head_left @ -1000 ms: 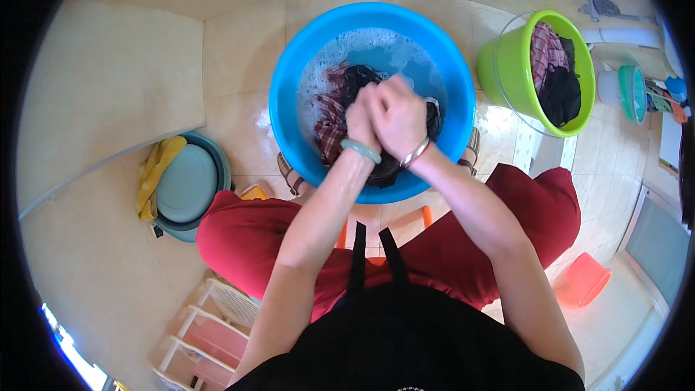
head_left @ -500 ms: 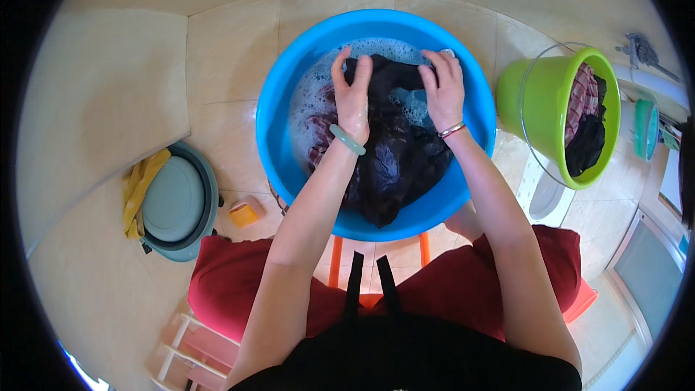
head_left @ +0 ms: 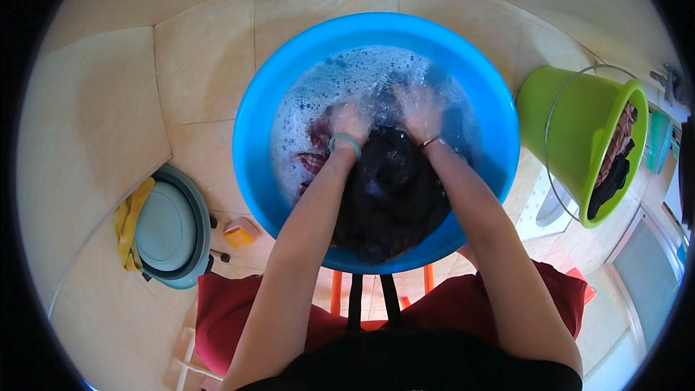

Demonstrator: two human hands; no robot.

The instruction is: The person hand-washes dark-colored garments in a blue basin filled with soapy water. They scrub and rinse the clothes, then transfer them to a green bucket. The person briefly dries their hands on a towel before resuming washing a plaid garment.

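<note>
Soapy water fills a large blue basin point(head_left: 250, 141) in front of me. My left hand point(head_left: 350, 120), with a pale green bangle at its wrist, is down in the suds. My right hand point(head_left: 420, 110), wearing a thin metal bracelet, is dipped in beside it. Motion and foam smear the fingers of both, so their grip does not show. A soaked black garment point(head_left: 391, 199) bunches up between my forearms, against the near side of the basin. Dark red patterned cloth point(head_left: 313, 162) lies partly under the water next to my left wrist.
At the right, a tilted green bucket point(head_left: 561, 123) holds plaid and black clothes. A grey-green folding tub point(head_left: 170, 210) with a yellow cloth point(head_left: 130, 221) stands at the left wall. Near it lies a small box with orange contents point(head_left: 240, 234). Orange stool legs point(head_left: 336, 293) show below the basin.
Both hands have gone from holding the black garment's far part up to being down in the water. The garment has bunched nearer to me, and more suds show. The view has shifted slightly.
</note>
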